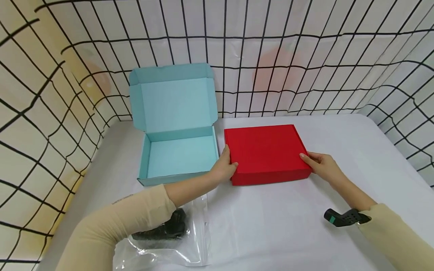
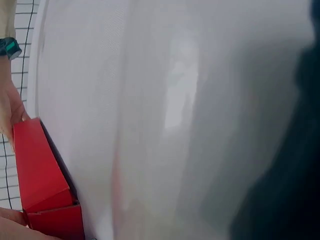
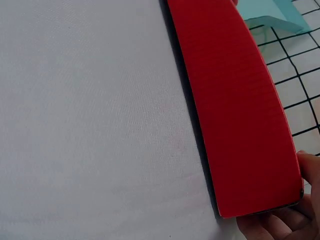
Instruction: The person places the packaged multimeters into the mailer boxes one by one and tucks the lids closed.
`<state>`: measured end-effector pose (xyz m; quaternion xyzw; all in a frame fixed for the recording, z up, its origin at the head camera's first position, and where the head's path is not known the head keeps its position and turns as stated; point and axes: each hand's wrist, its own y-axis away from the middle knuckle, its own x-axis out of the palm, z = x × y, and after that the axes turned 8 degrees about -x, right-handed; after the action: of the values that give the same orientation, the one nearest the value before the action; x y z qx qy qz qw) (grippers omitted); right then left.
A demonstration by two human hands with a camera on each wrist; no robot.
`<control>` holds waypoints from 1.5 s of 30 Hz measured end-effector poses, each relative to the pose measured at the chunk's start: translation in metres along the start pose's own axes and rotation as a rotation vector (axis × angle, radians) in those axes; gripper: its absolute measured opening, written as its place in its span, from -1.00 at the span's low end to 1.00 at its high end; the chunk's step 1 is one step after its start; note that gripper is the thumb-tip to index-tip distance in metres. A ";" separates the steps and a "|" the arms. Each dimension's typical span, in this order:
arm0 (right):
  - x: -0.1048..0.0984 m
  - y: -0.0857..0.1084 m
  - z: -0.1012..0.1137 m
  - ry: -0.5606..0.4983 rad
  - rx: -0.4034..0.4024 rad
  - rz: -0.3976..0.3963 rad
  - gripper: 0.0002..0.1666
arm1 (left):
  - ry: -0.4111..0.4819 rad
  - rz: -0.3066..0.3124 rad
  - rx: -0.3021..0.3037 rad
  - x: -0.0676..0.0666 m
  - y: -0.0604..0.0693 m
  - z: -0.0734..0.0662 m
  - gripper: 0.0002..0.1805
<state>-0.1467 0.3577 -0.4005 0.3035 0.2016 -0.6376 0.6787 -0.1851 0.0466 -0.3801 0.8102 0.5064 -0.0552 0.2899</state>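
A closed red cardboard box is held by its two short sides, right of the middle of the table. My left hand grips its left side, with the thumb near the front left corner. On the opposite side my right hand holds the right edge, thumb on top. In the right wrist view, the fingers curl round the end of the box. The left wrist view shows the red box at the lower left, with only part of the left hand visible.
An open light-blue box, its lid raised against the black wire grid, stands to the left. A clear zip bag with a dark object lies at the front, partly under the left sleeve. Wire panels border the white table.
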 end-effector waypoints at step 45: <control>-0.001 -0.001 -0.001 -0.036 0.006 0.019 -0.08 | -1.447 -0.076 0.826 -0.025 0.002 -0.003 -0.61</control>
<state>-0.1474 0.3585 -0.4008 0.2959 0.1843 -0.6371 0.6875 -0.1963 0.0276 -0.3673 0.5981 0.1613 -0.7532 0.2213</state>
